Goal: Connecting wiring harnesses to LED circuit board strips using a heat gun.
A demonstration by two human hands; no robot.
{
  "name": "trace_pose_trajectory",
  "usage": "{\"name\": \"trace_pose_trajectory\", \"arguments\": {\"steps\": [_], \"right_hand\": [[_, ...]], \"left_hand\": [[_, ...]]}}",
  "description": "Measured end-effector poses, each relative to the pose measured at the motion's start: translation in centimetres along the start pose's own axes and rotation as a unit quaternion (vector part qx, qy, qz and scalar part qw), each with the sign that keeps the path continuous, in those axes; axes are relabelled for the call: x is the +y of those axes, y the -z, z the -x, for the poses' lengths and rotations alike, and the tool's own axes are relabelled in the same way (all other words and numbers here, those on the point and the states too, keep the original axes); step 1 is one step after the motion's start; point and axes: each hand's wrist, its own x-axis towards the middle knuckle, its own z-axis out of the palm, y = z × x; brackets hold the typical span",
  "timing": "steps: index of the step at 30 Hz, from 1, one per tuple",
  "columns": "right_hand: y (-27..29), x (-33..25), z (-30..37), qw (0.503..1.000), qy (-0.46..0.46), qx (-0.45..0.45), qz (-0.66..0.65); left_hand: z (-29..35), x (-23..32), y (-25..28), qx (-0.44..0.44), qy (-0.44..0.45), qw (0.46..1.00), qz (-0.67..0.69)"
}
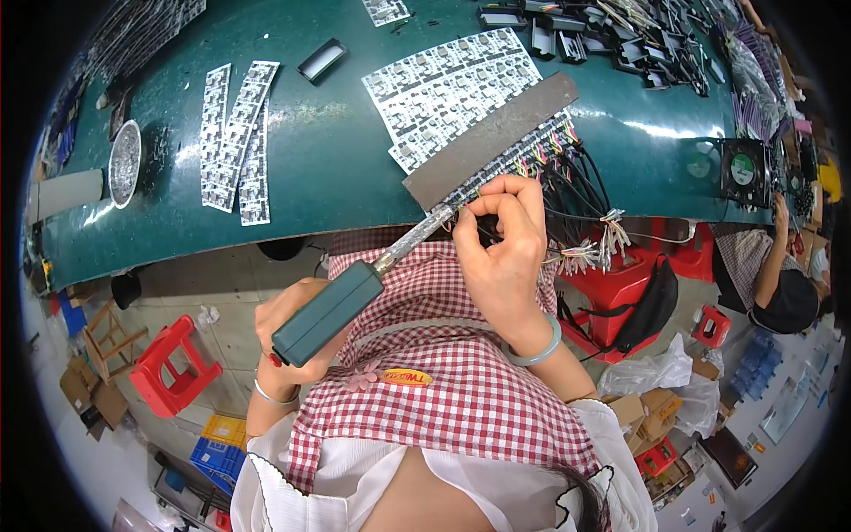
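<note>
My left hand is wrapped round the dark green handle of a soldering gun. Its metal barrel slants up to the right, and the tip meets the near edge of a strip of circuit boards. Thumb and forefinger of my right hand are pinched close beside that tip, on what looks like a cable end mostly covered by the fingers. Black cables with coloured wire ends hang from the strip to the right. A flat grey-brown bar lies across the white circuit board panels.
Three narrow board strips and a small black case lie left on the green table. A metallic bowl sits farther left. Black cases are heaped at the back right. A fan and another person's arm are at far right.
</note>
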Motion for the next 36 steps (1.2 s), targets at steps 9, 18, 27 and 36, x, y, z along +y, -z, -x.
{"name": "trace_pose_trajectory", "arguments": {"steps": [9,18,27,36], "right_hand": [[0.1,0.0,-0.1,1.000,0.026,0.001,0.018],[-0.1,0.1,-0.1,0.999,0.028,0.007,0.019],[-0.1,0.3,-0.2,0.999,0.045,0.010,0.029],[0.0,0.2,-0.2,0.998,0.051,0.008,0.025]], "left_hand": [[-0.2,-0.4,0.3,-0.004,-0.020,1.000,0.003],[-0.5,0.1,0.6,-0.008,-0.026,0.999,-0.021],[-0.9,0.1,0.5,-0.021,-0.006,1.000,0.000],[0.2,1.0,1.1,0.055,-0.038,0.994,-0.086]]}}
